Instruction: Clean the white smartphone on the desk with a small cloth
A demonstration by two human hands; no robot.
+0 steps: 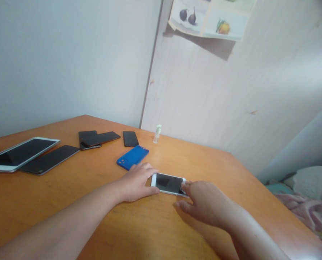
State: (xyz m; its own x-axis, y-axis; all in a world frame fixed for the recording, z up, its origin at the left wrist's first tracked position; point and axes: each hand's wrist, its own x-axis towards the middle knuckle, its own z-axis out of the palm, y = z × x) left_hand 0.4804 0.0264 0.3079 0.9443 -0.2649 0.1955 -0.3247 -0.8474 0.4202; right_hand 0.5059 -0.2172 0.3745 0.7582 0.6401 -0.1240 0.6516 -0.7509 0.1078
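At twelve o'clock from our hands we meet the blue phone (132,157), with a black phone (130,138) and a small bottle (157,134) beyond. At ten o'clock lie stacked dark phones (97,139), a long black phone (49,159) and a tablet (18,153). We find bare table (231,169) from one to three o'clock, and toward six.

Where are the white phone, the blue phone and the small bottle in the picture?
white phone (168,183), head view, middle of its dark screen.
blue phone (133,157), head view, middle of its blue back.
small bottle (157,134), head view, on its clear body.
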